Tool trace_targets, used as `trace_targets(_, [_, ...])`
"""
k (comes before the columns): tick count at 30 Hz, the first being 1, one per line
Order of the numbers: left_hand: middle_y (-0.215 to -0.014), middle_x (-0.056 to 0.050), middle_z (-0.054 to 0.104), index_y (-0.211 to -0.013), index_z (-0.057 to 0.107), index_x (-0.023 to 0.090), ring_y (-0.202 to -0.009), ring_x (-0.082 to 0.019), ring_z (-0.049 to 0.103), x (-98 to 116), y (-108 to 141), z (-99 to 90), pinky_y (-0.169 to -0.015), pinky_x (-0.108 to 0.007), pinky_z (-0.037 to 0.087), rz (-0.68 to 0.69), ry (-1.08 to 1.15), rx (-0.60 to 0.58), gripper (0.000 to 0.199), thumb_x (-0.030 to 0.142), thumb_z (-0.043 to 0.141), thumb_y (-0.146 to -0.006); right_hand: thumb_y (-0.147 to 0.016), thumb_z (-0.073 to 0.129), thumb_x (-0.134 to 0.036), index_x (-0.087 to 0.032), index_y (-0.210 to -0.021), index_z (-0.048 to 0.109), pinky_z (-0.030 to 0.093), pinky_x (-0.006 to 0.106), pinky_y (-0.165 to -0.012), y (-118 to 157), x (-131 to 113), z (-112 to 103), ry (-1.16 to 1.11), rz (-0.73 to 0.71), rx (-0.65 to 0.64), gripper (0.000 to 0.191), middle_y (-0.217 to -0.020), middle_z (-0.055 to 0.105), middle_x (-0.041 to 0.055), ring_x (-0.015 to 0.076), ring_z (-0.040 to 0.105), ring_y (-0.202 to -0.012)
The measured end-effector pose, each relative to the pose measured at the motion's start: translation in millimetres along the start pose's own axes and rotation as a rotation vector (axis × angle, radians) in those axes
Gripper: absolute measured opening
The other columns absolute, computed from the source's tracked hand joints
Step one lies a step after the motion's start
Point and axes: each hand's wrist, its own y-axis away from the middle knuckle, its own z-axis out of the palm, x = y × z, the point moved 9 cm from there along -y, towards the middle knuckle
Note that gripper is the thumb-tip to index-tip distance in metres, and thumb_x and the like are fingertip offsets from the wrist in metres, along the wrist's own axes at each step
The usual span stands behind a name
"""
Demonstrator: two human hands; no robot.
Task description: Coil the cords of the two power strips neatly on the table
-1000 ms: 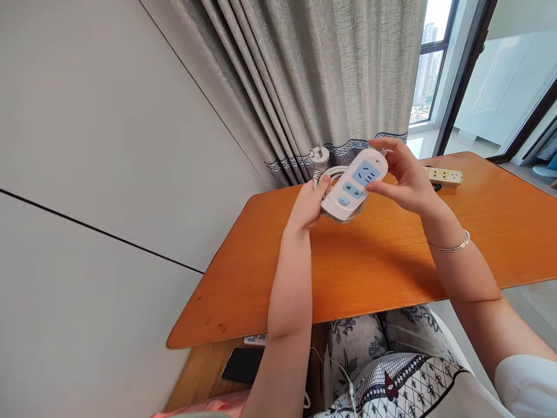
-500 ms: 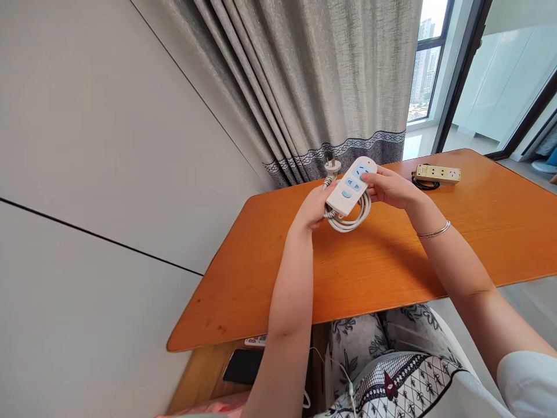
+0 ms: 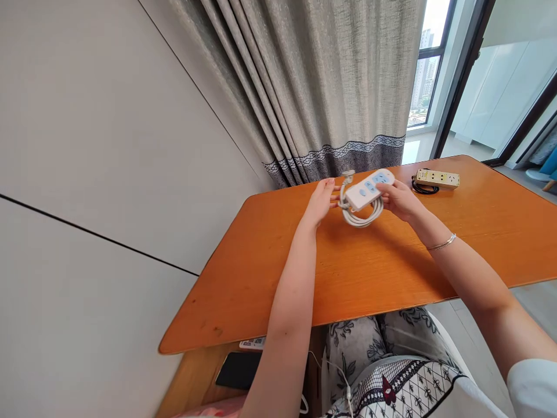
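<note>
A white power strip (image 3: pixel 369 190) with pale blue sockets is held above the orange-brown table. Its right end is gripped by my right hand (image 3: pixel 400 198), thumb on top and fingers beneath. The white cord (image 3: pixel 362 220) hangs coiled under the strip, and its plug (image 3: pixel 348 174) sticks up at the left end. Just left of the coil is my left hand (image 3: pixel 322 200), its fingers apart and pointing toward the cord. Whether its fingertips touch the cord I cannot tell.
A cream power strip (image 3: pixel 437 178) with a black cord (image 3: pixel 424 188) lies at the back right of the table (image 3: pixel 261 273). A grey curtain (image 3: pixel 339 75) hangs behind. Below the left front edge, a black phone (image 3: pixel 237 370) rests on a wooden surface.
My left hand has let go of the white power strip's left end and its fingers have opened. With my right hand, the strip has moved right and tilted flatter.
</note>
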Motion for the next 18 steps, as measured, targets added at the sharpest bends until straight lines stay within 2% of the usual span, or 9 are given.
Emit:
trace_targets(4, [-0.124, -0.013, 0.068, -0.114, 0.060, 0.019, -0.089, -0.017, 0.073, 7, 5, 4.3, -0.077, -0.026, 0.054, 0.009, -0.073, -0.072, 0.031, 0.045, 0.054, -0.099, -0.075, 0.077, -0.016, -0.021, -0.090, 0.063, 0.064, 0.026, -0.057, 33, 2, -91, 0.001, -0.056, 0.277, 0.021, -0.080, 0.075, 0.0029, 0.0139, 0.069, -0.062])
trace_targets(7, [-0.132, -0.014, 0.065, -0.118, 0.058, 0.020, -0.101, -0.018, 0.072, 10, 9, 13.6, -0.085, -0.028, 0.053, 0.013, -0.158, -0.178, 0.030, 0.043, 0.048, -0.101, -0.074, 0.074, -0.011, -0.018, -0.094, 0.064, 0.061, 0.021, -0.054, 78, -1, -167, -0.019, -0.116, 0.538, 0.023, -0.084, 0.074, 0.0042, 0.0134, 0.070, -0.062])
trace_targets(10, [-0.137, -0.014, 0.062, -0.120, 0.056, 0.019, -0.107, -0.019, 0.071, 6, 12, 25.3, -0.091, -0.031, 0.052, 0.011, -0.233, -0.264, 0.031, 0.041, 0.047, -0.101, -0.076, 0.069, -0.007, -0.016, -0.098, 0.063, 0.062, 0.021, -0.060, 127, -11, -225, -0.105, -0.234, 0.760, 0.025, -0.092, 0.074, 0.0061, 0.0131, 0.072, -0.066])
trace_targets(12, [-0.140, -0.014, 0.060, -0.120, 0.056, 0.018, -0.108, -0.020, 0.071, 3, 12, 34.2, -0.093, -0.033, 0.052, 0.021, -0.266, -0.315, 0.030, 0.040, 0.049, -0.100, -0.080, 0.065, -0.005, -0.016, -0.101, 0.063, 0.063, 0.021, -0.064, 152, -16, -249, -0.132, -0.294, 0.869, 0.024, -0.097, 0.074, 0.0068, 0.0126, 0.073, -0.070])
trace_targets(14, [-0.140, -0.014, 0.060, -0.119, 0.057, 0.018, -0.109, -0.021, 0.070, -3, 13, 42.8, -0.095, -0.036, 0.051, 0.030, -0.302, -0.369, 0.029, 0.038, 0.050, -0.099, -0.085, 0.061, -0.003, -0.016, -0.102, 0.062, 0.062, 0.019, -0.066, 164, -15, -264, -0.141, -0.289, 0.945, 0.021, -0.098, 0.073, 0.0068, 0.0114, 0.072, -0.071])
trace_targets(18, [-0.136, -0.014, 0.062, -0.120, 0.057, 0.018, -0.110, -0.023, 0.070, -15, 15, 54.3, -0.100, -0.040, 0.050, 0.038, -0.376, -0.480, 0.031, 0.038, 0.053, -0.096, -0.093, 0.055, -0.005, -0.015, -0.097, 0.059, 0.061, 0.018, -0.066, 155, 2, -275, -0.177, -0.154, 0.980, 0.011, -0.097, 0.072, 0.0071, 0.0105, 0.071, -0.072])
